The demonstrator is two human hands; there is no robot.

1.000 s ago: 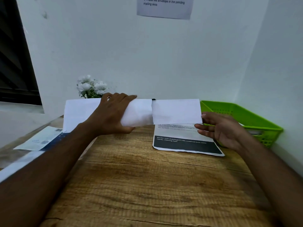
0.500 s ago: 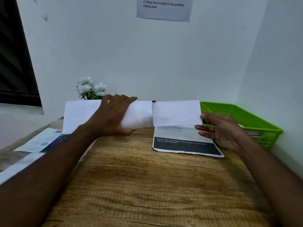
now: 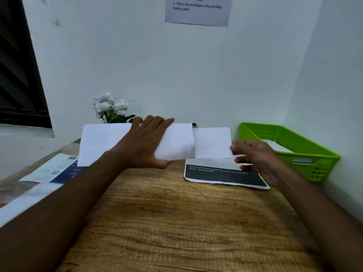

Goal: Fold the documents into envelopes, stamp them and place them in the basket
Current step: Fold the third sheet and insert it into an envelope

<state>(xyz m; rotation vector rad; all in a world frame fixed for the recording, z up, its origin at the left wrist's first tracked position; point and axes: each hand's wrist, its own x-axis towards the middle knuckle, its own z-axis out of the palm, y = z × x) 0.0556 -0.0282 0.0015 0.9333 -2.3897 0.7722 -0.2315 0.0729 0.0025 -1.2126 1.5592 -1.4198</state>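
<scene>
My left hand [image 3: 146,143] grips a long white envelope [image 3: 102,142] around its middle, held up above the wooden table [image 3: 176,222]. A folded white document [image 3: 212,142] sticks out of the envelope's right end. My right hand [image 3: 255,158] pinches the document's right edge between thumb and fingers. The green basket [image 3: 314,160] stands at the right against the wall, with white paper inside it.
A printed sheet with a dark band [image 3: 224,175] lies flat on the table under the document. Other papers [image 3: 51,169] lie at the table's left edge. A white flower plant [image 3: 111,107] stands behind the envelope. An instruction notice [image 3: 198,10] hangs on the wall.
The folded document has slid further left into the envelope, so less of it shows. My right hand moved left with it. My left hand stayed put.
</scene>
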